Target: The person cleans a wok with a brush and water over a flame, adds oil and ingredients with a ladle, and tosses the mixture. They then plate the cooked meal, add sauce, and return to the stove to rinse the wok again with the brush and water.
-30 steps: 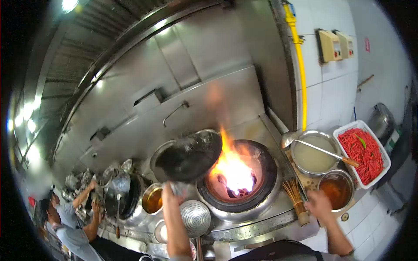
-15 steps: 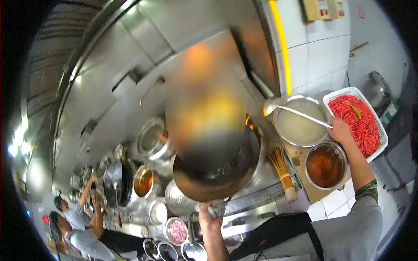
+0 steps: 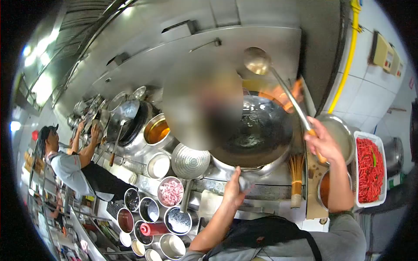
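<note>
My left hand is closed at the near rim of a dark, wet-looking wok, with a grey cloth bunched beside the fingers. A blurred patch hides the wok's left part. My right hand grips the wooden end of a ladle. Its bowl is raised above the wok's far side, apart from it. Orange flames lick up behind the wok's right rim. Under my right forearm stand a pot of cloudy liquid and a pot of reddish-brown liquid.
A bamboo brush lies right of the wok, a basket of red chillies farther right. Leftward are a perforated strainer, a pot of orange oil and a bowl of sliced meat. A co-worker stands at the far left.
The ladle has gone from the cloudy liquid's pot to above the wok's far side. My view has shifted, so the wok appears farther right. My left hand stays at the wok's rim.
</note>
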{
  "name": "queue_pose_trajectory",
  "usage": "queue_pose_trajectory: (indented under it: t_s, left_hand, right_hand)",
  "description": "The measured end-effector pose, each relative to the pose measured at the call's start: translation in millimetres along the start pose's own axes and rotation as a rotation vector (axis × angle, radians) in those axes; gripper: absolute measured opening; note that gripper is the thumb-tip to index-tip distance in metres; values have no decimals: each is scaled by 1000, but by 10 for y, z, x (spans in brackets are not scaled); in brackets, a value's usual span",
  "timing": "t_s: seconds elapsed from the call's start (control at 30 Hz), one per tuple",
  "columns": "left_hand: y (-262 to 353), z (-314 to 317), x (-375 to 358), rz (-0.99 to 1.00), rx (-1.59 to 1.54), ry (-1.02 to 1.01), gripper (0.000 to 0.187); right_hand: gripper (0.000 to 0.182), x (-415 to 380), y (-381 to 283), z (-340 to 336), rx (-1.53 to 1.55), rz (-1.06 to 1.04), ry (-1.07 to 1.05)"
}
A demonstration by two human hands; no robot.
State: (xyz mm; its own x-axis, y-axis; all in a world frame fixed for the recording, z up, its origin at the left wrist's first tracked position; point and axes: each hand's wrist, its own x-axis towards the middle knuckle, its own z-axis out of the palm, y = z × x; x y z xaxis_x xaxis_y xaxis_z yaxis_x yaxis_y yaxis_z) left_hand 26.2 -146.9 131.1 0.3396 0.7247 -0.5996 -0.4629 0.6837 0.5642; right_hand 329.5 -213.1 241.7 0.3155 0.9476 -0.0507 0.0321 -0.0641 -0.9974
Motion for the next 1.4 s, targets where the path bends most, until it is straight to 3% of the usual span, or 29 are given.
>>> queue_pose_trajectory:
  t_s: [0.07,0.13,0.33,0.43,0.57,0.63,0.73,0.8,0.83,0.87,0.93,1.03,1.1,1.17,1.3,1.33,1.4]
  left_hand:
    - [-27,-417,-55,-49,-16,-158,50]
    - [-4,-733,-337,78,-30,-179,54]
    - [348,-1430,-1405,237,-147,-158,70]
    - [406,-1690,-1774,454,-158,-159,78]
    - [305,-1934,-2184,622,-182,-46,82]
    - [255,-1987,-2268,671,-181,23,82]
    - [248,-2027,-2253,666,-137,84,79]
    - [314,-1959,-2177,628,-66,111,76]
    - [347,-1943,-2118,600,-25,96,74]
    - [371,-1925,-2033,573,16,76,72]
    - [372,-1914,-1797,566,83,16,63]
    - [328,-1901,-1451,487,188,72,58]
    - [266,-1889,-1168,474,209,109,60]
    - [210,-1865,-920,483,308,178,63]
    - [160,-1800,-558,499,640,312,72]
    - [15,-2182,-162,486,800,262,75]
    - [1,-2150,-63,569,967,353,73]
  right_hand:
    - [54,343,-240,470,177,-15,-156]
    - [52,740,-365,962,238,13,-239]
    - [51,2494,-139,2547,-219,-13,-345]
    - [31,3229,190,3381,-395,-32,-306]
    - [7,3978,507,3952,232,362,-461]
    - [11,4144,468,4034,612,517,-538]
    - [18,3959,170,4074,1098,446,-371]
    - [17,4066,80,3913,1170,470,-593]
    - [18,3890,-106,3848,1237,513,-464]
    - [19,3937,-99,3720,1300,560,-534]
    - [17,3648,-295,3459,1352,623,-632]
    - [7,2913,-632,3043,1356,535,-629]
    - [4,2465,-793,2765,1339,437,-498]
    - [8,2266,-757,2407,1334,432,-599]
    - [9,1610,-710,1787,1413,480,-576]
    - [8,1452,-690,1622,1396,496,-572]
    - [7,1109,-669,1319,1298,445,-466]
